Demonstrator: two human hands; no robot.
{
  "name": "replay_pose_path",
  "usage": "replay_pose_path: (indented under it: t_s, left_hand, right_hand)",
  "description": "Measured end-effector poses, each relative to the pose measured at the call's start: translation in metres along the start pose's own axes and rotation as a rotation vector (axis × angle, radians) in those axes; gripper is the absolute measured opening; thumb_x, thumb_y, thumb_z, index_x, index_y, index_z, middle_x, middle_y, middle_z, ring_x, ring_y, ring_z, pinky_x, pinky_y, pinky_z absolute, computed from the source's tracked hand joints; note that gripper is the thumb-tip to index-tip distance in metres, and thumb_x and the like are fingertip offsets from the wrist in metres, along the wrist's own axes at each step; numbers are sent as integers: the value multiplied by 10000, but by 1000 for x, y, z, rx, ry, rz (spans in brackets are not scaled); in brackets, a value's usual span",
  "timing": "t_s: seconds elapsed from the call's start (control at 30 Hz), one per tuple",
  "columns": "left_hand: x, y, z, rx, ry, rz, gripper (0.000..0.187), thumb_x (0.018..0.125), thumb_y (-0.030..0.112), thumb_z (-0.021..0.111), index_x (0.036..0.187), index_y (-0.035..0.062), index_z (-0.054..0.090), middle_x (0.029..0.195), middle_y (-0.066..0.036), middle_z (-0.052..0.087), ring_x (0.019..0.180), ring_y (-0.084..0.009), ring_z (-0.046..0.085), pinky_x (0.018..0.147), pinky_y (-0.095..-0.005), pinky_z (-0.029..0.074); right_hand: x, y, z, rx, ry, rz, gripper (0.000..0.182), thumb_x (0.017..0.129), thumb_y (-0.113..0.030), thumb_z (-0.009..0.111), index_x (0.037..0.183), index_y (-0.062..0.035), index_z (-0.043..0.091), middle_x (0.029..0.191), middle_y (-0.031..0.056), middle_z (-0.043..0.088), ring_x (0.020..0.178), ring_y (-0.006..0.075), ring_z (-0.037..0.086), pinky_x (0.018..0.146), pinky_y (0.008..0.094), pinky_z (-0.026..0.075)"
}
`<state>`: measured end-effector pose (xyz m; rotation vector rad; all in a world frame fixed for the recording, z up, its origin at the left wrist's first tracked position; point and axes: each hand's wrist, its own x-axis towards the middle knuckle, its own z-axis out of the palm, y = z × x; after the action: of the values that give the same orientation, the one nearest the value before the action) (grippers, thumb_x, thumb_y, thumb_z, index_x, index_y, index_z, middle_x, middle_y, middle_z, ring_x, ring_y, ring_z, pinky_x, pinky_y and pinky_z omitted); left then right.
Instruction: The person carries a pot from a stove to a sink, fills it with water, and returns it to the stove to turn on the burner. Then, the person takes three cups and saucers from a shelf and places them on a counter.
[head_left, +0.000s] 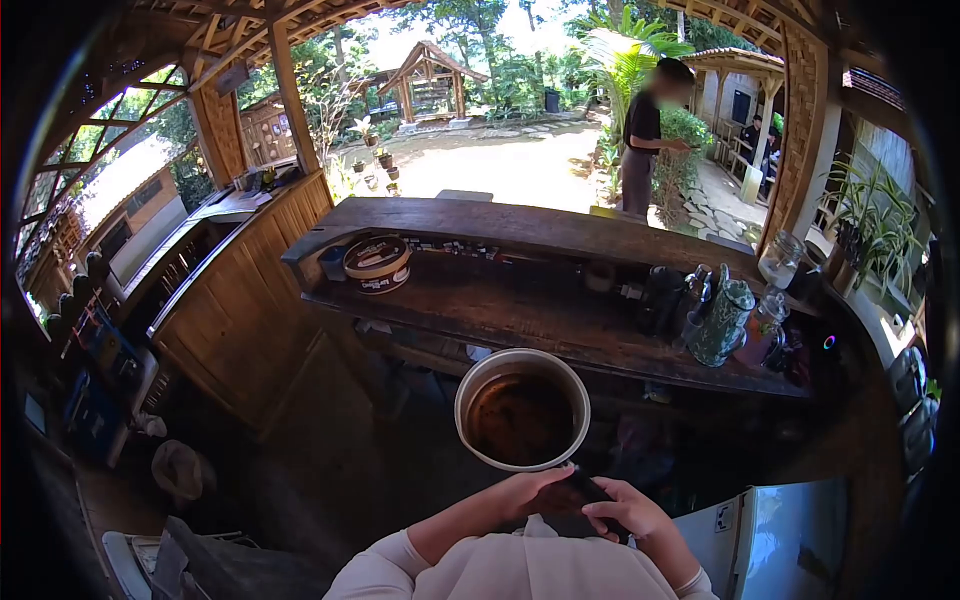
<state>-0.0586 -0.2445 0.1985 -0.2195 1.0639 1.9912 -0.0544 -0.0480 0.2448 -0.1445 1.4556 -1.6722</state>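
Both my hands hold the dark handle (590, 490) of a metal saucepan (522, 408) in front of my chest. My left hand (530, 493) grips the handle close to the pan's rim. My right hand (630, 512) closes on the handle's end. The pan holds dark brown liquid and hangs level above the floor, in front of a dark wooden counter (540, 310).
On the counter sit a round lidded tub (377, 264) at left and bottles, a patterned jug (722, 322) and a glass jar (780, 258) at right. A white appliance (790, 540) stands at lower right. A person (645, 135) stands outside in the garden.
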Motion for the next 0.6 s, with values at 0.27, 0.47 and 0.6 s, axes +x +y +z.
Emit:
replay_pose_path:
  t_s: [0.27,0.47,0.6]
  left_hand:
    - [-1,-5,-9,-55,-11,53,355,887,346,449,1006,26,545,937,-116,624,870,-187,595,837,-291,440]
    - [-5,-11,-25,-111,-39,89,389,900,350,418,1070,12,509,1022,-140,590,978,-217,553,901,-328,408]
    - [-10,-12,-35,-137,31,105,383,894,359,431,1071,30,515,1009,-132,598,960,-216,563,900,-337,407]
  right_hand:
    - [10,-7,-1,-36,-63,16,127,791,-89,546,876,-28,475,534,27,469,386,92,425,370,203,331]
    - [27,-11,0,-64,-126,52,124,790,-102,558,873,-44,485,541,18,470,411,82,435,386,198,338]
    - [40,-12,-2,-114,-189,78,148,807,-95,542,936,-42,493,546,16,483,406,83,443,375,203,339]
